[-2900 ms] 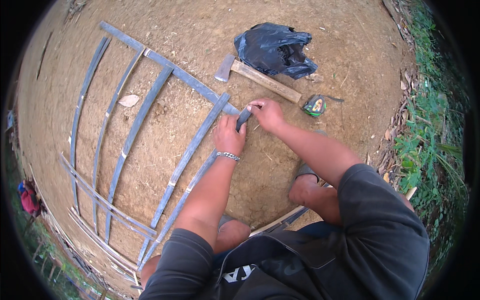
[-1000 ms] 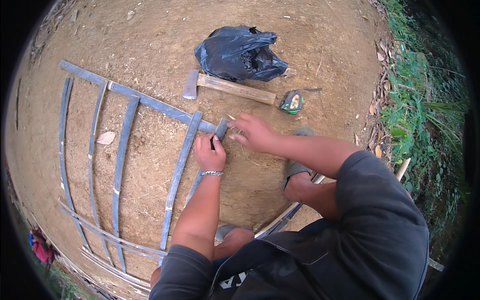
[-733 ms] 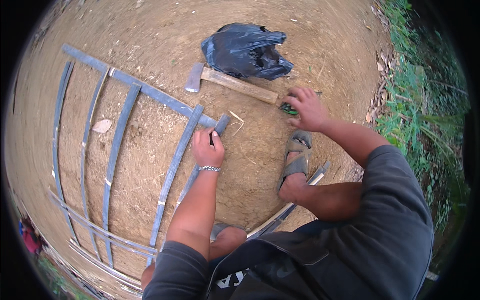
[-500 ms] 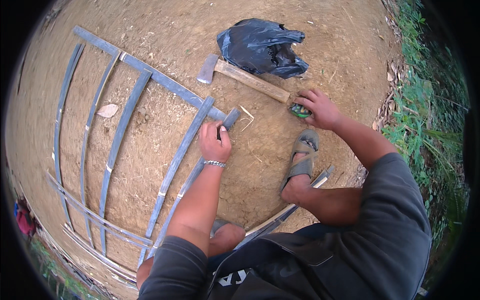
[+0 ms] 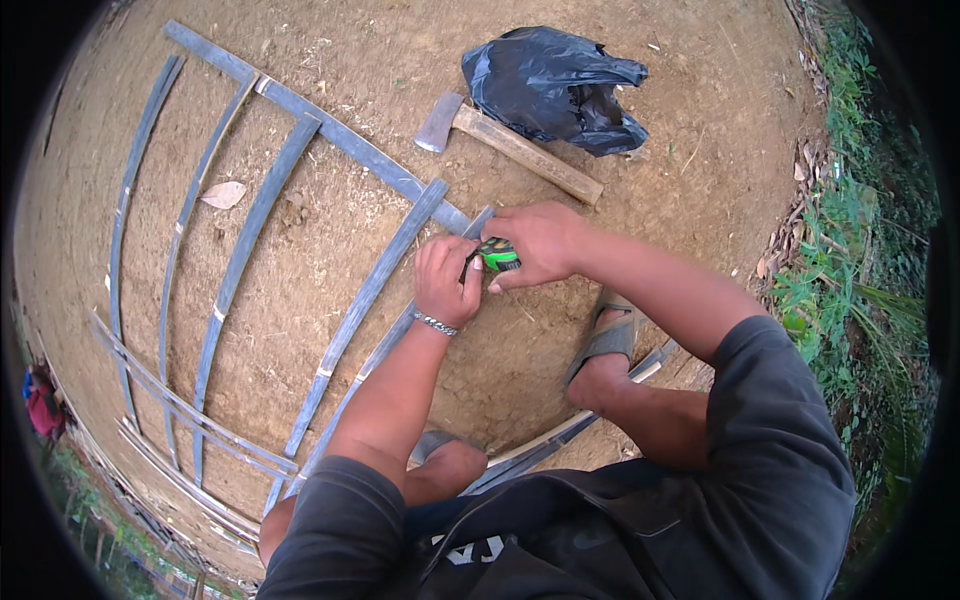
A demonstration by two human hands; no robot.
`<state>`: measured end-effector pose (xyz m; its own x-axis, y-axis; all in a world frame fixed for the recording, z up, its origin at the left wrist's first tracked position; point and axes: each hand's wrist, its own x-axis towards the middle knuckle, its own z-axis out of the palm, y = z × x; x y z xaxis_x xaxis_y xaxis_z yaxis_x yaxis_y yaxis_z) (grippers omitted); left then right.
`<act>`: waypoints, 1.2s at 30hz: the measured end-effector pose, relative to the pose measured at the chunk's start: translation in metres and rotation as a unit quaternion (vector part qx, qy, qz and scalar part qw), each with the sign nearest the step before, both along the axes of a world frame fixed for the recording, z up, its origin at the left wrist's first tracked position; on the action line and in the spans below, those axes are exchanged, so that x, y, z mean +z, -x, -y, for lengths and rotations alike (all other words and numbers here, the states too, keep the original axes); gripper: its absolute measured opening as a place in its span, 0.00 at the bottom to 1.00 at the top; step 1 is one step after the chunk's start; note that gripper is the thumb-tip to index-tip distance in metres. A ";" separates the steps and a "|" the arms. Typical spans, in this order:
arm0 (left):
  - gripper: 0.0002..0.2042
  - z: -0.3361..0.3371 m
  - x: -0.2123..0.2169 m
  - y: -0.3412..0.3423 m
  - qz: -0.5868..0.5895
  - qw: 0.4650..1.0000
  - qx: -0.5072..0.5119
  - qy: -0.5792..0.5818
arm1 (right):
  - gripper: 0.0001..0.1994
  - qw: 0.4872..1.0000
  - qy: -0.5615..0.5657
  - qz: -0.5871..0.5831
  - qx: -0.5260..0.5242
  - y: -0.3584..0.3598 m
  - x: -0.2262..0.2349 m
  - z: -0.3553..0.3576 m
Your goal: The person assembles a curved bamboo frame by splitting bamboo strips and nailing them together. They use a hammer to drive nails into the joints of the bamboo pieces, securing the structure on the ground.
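A green and black tape measure [image 5: 499, 256] sits in my right hand [image 5: 543, 243], whose fingers curl over its top and side. Right beside it, touching or nearly so, my left hand [image 5: 446, 280] is closed with a small dark slim thing [image 5: 466, 266] between thumb and fingers; its kind is hard to make out. Both hands are over the upper end of a bluish-grey slat [image 5: 396, 328], close to where it meets a long crosswise slat [image 5: 350, 160]. Another slat [image 5: 368, 310] lies just left of my left forearm.
Beyond my hands an axe [image 5: 520, 152] with a wooden handle lies on the dirt, next to a black plastic bag [image 5: 550, 85]. More slats [image 5: 250, 240] spread to the left, near a dry leaf [image 5: 223, 195]. My sandalled right foot [image 5: 607, 340] stands at right; green plants [image 5: 850, 260] border the ground.
My right hand has brought the tape measure leftward from beside the axe handle to my left hand. My left hand stays near the slat's end, still pinching the dark thing. The view has shifted slightly.
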<state>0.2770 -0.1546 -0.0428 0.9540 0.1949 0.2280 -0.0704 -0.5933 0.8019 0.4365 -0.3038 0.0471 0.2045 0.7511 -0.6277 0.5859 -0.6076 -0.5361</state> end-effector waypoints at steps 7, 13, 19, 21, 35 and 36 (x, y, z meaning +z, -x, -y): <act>0.06 0.002 -0.001 -0.001 -0.005 1.000 0.003 -0.007 | 0.31 0.999 0.010 0.010 0.048 -0.006 -0.008 -0.005; 0.08 0.001 0.001 -0.002 -0.002 1.000 0.010 -0.004 | 0.30 0.995 -0.100 0.001 -0.008 -0.003 -0.023 0.009; 0.08 0.001 0.001 -0.002 -0.016 1.000 0.011 -0.010 | 0.29 0.998 -0.031 0.050 0.019 0.005 -0.007 -0.003; 0.08 0.001 0.001 -0.001 -0.021 1.000 0.009 -0.011 | 0.28 0.998 0.001 0.063 0.026 0.009 0.000 -0.006; 0.04 0.004 -0.001 -0.007 -0.057 0.997 0.051 0.017 | 0.19 0.976 0.141 0.135 0.091 -0.035 0.019 -0.016; 0.04 0.004 -0.001 -0.007 -0.062 0.996 0.060 0.021 | 0.18 0.975 0.136 0.146 0.093 -0.038 0.018 -0.018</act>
